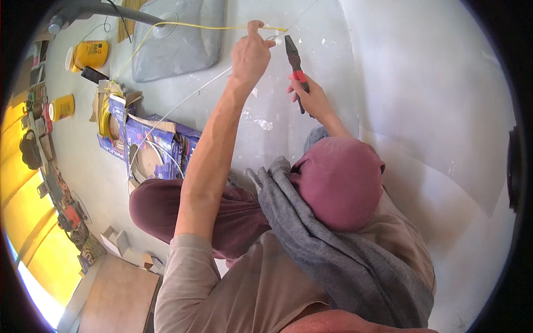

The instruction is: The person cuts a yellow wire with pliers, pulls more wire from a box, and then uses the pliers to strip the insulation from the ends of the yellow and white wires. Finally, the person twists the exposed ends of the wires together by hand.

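Observation:
My left hand point(251, 58) is raised at the upper middle, fingers closed on the wires near their ends. One is a yellow wire point(205, 27), which runs off to the left; the other is a white wire point(208, 83), which slopes down to the lower left. Just right of the fingertips, a thin strand point(302, 14) leads from the wire ends toward the top edge. My right hand point(312, 100) grips pliers point(293, 58) with red and black handles. The jaws point up, close to the wire ends but apart from them.
Blue cardboard boxes point(133, 130) with coils of yellow and white wire stand to the left. Beyond them are yellow containers point(90, 55) and a black phone-like object point(94, 74). A grey plastic base point(183, 53) with a pole lies at the top. Tools line the far left.

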Available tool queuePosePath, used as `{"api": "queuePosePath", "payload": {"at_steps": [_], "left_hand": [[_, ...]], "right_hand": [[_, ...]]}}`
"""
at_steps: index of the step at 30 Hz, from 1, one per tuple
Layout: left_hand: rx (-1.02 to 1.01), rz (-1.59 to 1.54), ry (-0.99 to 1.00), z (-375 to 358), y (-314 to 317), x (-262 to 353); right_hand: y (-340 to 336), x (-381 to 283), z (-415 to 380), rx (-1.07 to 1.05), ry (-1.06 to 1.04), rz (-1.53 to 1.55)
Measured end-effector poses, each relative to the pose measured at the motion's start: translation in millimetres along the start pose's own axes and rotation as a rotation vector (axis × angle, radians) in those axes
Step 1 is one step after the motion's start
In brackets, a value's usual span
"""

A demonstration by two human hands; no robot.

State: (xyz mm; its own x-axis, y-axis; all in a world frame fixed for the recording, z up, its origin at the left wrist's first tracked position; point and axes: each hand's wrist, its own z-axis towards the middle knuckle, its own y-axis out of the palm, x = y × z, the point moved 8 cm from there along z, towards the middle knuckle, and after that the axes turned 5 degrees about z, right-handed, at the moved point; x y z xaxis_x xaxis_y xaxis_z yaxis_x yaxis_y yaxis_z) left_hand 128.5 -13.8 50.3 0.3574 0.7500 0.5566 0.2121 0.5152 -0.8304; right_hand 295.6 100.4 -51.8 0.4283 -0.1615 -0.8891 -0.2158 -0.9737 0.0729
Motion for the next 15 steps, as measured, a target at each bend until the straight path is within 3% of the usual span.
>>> {"api": "queuePosePath", "payload": {"at_steps": [7, 12, 15], "left_hand": [[-0.012, -0.011, -0.016, 0, -1, -2], [0.104, 0.029, 0.076, 3, 5, -9], [0.031, -0.005, 0.014, 2, 7, -9]], "right_hand": [[13, 1, 7, -0.007, -0.039, -0.092], [10, -1, 14, -0.003, -0.086, -0.144], [9, -13, 14, -0.014, -0.097, -0.259]]}}
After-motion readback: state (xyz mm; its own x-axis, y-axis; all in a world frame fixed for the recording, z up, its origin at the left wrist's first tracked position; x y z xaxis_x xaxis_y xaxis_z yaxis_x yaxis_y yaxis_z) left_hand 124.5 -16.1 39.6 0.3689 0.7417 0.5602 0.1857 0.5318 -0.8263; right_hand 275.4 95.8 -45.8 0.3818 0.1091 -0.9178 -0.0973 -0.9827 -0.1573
